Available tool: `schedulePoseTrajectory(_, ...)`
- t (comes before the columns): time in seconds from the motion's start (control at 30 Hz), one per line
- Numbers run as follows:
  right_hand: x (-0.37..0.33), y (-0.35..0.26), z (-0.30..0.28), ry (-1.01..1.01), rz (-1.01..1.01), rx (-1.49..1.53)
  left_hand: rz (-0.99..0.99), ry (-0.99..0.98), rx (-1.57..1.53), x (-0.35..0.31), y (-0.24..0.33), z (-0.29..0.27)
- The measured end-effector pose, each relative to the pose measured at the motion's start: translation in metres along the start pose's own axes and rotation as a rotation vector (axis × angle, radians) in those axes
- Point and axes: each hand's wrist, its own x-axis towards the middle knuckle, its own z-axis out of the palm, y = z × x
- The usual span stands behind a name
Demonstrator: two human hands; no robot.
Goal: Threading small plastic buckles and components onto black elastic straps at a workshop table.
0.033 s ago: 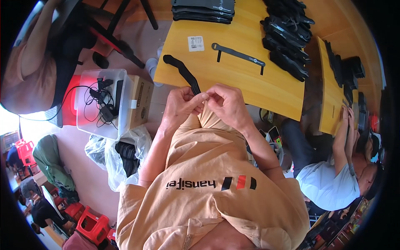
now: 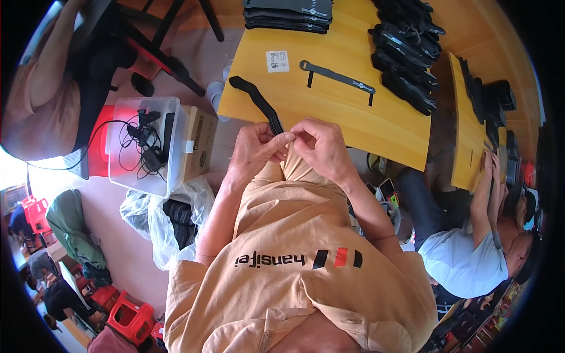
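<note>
My left hand is closed around the near end of a long black strap, whose free end reaches away onto the left edge of the yellow table. Against the left thumb, my right hand makes a pinch at the strap's near end; its fingers hide whatever is between them. Both hands are in front of the table's near edge, over my lap. Farther in, a dark grey strap with two short black tabs lies flat, beside a white printed label.
Stacked black straps sit at the table's far side, with a heap of black straps on its right. To the left stand a clear bin of cables and a cardboard box. A co-worker sits at the right.
</note>
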Motion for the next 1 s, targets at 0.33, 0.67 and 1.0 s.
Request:
schedulePoseTrajectory(0.33,0.005,0.014,0.012,0.012,-0.227,-0.109,-0.056,-0.144,0.045,-0.006,0.006,-0.008)
schedulePoseTrajectory(0.67,0.01,0.018,0.014,-0.09,-0.166,-0.105,-0.007,-0.259,0.048,-0.006,-0.005,-0.017)
schedulePoseTrajectory(1.0,0.015,0.013,0.005,-0.208,-0.179,0.027,-0.057,-0.148,0.027,-0.015,0.003,-0.018)
